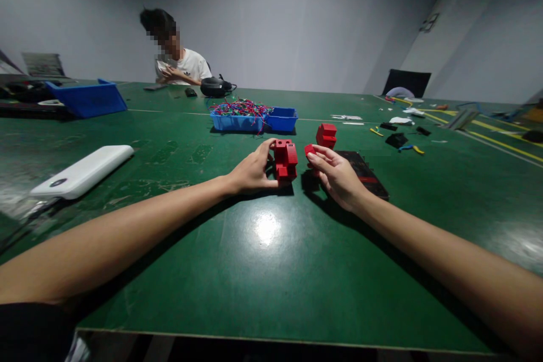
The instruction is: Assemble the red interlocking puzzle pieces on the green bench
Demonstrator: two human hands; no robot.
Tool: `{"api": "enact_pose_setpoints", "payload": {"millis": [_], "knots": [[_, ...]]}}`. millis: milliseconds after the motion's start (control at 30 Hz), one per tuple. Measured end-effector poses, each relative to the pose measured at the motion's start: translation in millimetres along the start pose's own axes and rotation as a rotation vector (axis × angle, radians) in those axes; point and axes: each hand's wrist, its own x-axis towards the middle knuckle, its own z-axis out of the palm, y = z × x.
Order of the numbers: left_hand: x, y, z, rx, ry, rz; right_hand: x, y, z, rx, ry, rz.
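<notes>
My left hand [254, 171] grips a red blocky piece [285, 160] with a stepped shape and small holes in its top, from its left side, close to the green tabletop. A small red block [310, 150] is pinched between the thumb and fingers of my right hand [335, 175], a short gap to the right of the stepped piece. Just behind my right hand another red blocky piece [326, 135] shows, its lower part hidden by the fingers. A flat black object [365, 175] lies beside my right wrist, partly covered by it.
A blue bin [238, 121] of tangled coloured wires stands ahead, joined by a darker blue bin [283, 120]. A white power bank [85, 171] with a cable lies left. Pliers [411, 149] and scraps lie at right. A person [186, 65] sits across the table.
</notes>
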Motion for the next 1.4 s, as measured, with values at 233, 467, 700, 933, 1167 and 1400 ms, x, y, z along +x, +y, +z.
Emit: {"api": "enact_pose_setpoints", "payload": {"millis": [233,467,700,933,1167,1400], "knots": [[0,0,0,-0.012,0.001,0.001,0,2,-4,-0.107,-0.016,-0.03],[0,2,-1,-0.024,-0.002,0.008,5,8,-9,-0.187,-0.033,-0.121],[1,3,-1,-0.003,-0.005,0.021,0,4,-3,-0.084,-0.063,-0.053],[1,2,-1,-0.034,-0.007,0.0,-2,0,-1,0.006,-0.051,-0.005],[0,2,0,-0.034,-0.006,-0.002,-4,-2,0,-0.049,-0.038,0.008],[1,1,0,-0.037,-0.003,-0.001,-5,-4,3,-0.008,-0.04,0.022]]}}
